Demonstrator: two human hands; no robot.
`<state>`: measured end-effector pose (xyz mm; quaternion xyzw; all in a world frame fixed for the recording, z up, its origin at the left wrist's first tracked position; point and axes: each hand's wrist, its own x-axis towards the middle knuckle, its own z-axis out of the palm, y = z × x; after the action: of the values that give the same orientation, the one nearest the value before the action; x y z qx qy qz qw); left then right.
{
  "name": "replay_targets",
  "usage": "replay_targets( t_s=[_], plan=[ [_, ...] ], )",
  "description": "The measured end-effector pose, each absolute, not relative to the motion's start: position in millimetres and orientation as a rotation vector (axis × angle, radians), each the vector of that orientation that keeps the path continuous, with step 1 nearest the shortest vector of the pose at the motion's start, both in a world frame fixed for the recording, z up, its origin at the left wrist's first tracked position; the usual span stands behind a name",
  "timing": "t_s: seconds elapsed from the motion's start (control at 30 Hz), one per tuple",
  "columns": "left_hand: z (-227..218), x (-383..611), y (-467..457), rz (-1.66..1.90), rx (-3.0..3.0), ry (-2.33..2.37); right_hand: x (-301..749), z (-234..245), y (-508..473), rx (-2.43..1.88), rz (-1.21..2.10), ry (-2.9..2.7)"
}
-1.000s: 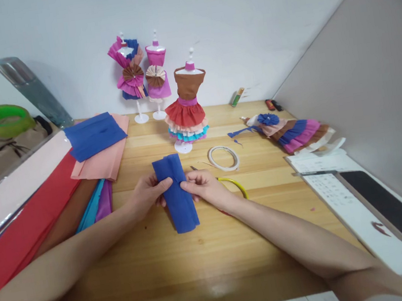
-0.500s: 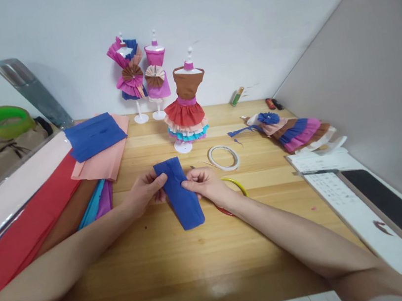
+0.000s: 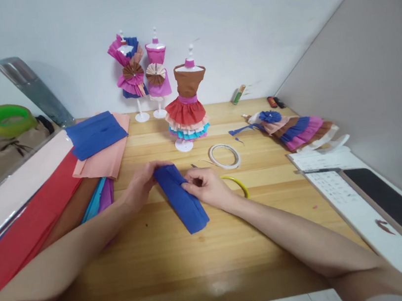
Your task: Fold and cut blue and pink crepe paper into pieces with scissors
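Note:
A folded strip of blue crepe paper [image 3: 181, 200] slants over the wooden table, held up between my two hands. My left hand [image 3: 144, 182] grips its upper left edge, with the fingertips hidden behind the paper. On the right edge, my right hand [image 3: 206, 184] pinches the strip between thumb and curled fingers. A yellow curved handle [image 3: 237, 183] shows from under my right wrist; the rest of that tool is mostly covered. Just beyond lies a roll of narrow white tape [image 3: 225, 156]. Behind it stands a mini dress form [image 3: 189, 100] in a brown top and ruffled skirt.
Two more dressed forms [image 3: 157, 74] stand by the wall. Crepe paper sheets [image 3: 54, 196] are stacked at left, a blue piece [image 3: 97, 135] on top. Another paper dress [image 3: 299, 131] lies at right, near a white board [image 3: 326, 187]. A glue stick [image 3: 239, 94] leans on the wall.
My left hand has shifted its grip, its fingers going behind the paper's top edge. The strip has tilted and looks narrower, its lower end slightly nearer me. My right hand stays nearly in place.

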<state>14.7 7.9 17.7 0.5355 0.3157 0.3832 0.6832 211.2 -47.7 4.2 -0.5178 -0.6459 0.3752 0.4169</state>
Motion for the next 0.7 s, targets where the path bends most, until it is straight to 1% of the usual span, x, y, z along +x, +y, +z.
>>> replay_targets(
  t_s=[0.07,0.17,0.33,0.47,0.6,0.7],
  plan=[
    [21.4,15.1,8.0,0.822,1.309,0.789,210.4,4.4,-47.9,-1.309,0.927,-1.658],
    [23.9,16.3,8.0,0.791,1.372,0.901,209.9,2.9,-47.2,-1.323,1.037,-1.607],
    [25.0,17.3,9.7,0.838,1.224,0.894,211.3,-0.2,-45.8,-1.277,1.217,-1.434],
    [26.4,17.0,11.3,0.821,1.095,0.834,210.4,2.5,-45.6,-1.249,1.259,-1.258],
    [22.7,19.2,7.1,0.656,1.046,0.752,208.6,7.1,-45.6,-1.201,1.240,-1.154],
    [17.1,19.5,4.3,0.533,1.009,0.725,209.4,8.0,-44.6,-1.157,1.285,-1.131]
  ],
)
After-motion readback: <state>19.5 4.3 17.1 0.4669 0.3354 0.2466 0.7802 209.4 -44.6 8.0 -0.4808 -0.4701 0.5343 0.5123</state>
